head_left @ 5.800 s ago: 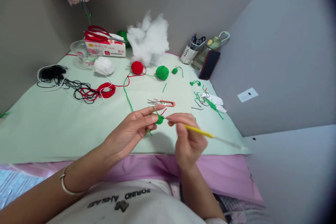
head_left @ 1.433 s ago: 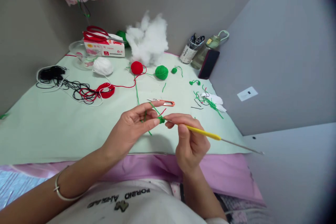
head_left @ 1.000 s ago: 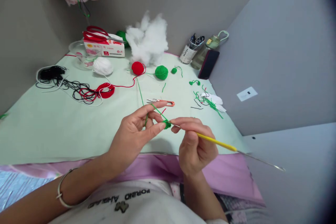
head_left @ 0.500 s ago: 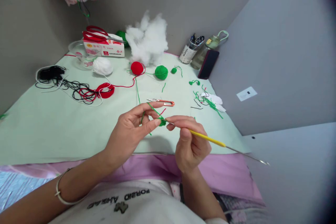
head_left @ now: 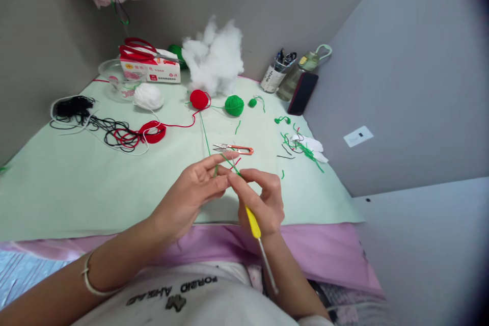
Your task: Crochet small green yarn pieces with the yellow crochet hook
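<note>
- I sight the crochet hook [head_left: 252, 222] nearside of the thread snips [head_left: 246, 151], long axis toward them.
- Right hand [head_left: 266, 205]: gripping it, hence nearer.
- Left hand [head_left: 195, 187]: holding green yarn [head_left: 205, 135].

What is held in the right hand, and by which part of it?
The right hand holds a crochet hook around the front of its yellow handle; the exact contact is partly hidden.

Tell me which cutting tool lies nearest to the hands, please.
The orange-handled snips, lying just beyond the left hand; the red-handled scissors rest farther back, on the box.
</note>
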The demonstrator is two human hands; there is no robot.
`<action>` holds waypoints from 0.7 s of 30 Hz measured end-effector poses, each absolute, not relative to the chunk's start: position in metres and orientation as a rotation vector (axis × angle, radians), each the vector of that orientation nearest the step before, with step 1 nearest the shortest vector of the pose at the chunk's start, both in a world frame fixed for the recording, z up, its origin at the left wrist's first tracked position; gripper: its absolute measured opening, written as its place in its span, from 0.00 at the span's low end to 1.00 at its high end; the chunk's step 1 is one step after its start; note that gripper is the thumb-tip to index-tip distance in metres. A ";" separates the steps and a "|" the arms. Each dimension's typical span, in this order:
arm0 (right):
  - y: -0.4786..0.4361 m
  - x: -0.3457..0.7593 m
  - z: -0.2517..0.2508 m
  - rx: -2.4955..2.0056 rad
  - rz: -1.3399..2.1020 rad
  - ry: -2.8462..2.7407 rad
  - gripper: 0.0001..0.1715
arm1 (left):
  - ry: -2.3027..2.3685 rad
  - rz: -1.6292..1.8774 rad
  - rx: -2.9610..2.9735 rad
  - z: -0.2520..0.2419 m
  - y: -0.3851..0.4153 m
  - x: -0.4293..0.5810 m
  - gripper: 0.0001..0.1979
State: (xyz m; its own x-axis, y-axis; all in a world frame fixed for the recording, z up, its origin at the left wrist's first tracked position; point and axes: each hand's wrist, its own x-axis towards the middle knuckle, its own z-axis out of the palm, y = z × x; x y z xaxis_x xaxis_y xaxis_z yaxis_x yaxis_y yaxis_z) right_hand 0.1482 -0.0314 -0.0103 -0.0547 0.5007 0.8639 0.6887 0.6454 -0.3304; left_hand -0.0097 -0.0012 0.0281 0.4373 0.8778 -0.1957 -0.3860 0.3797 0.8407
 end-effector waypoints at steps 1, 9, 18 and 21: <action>-0.031 0.148 -0.009 -0.958 -0.123 -1.672 0.19 | 0.680 0.859 0.741 0.027 0.001 -0.010 0.18; -0.025 0.144 0.009 -0.843 0.705 -1.148 0.11 | 0.661 0.967 0.814 0.030 0.004 -0.014 0.15; -0.030 0.146 0.011 -0.842 0.734 -1.093 0.11 | 0.754 1.022 0.893 0.028 0.006 -0.019 0.15; -0.027 0.146 0.011 -0.800 0.823 -1.078 0.11 | 0.739 0.994 0.924 0.027 0.004 -0.017 0.15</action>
State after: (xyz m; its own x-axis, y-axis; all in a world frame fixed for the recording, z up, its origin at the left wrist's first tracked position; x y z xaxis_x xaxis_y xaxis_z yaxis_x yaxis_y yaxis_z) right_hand 0.1456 -0.0274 0.0106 0.2555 0.8717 0.4182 -0.1733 0.4668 -0.8672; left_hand -0.0168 0.0042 0.0271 0.3737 0.9218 -0.1028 -0.3648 0.2480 0.8975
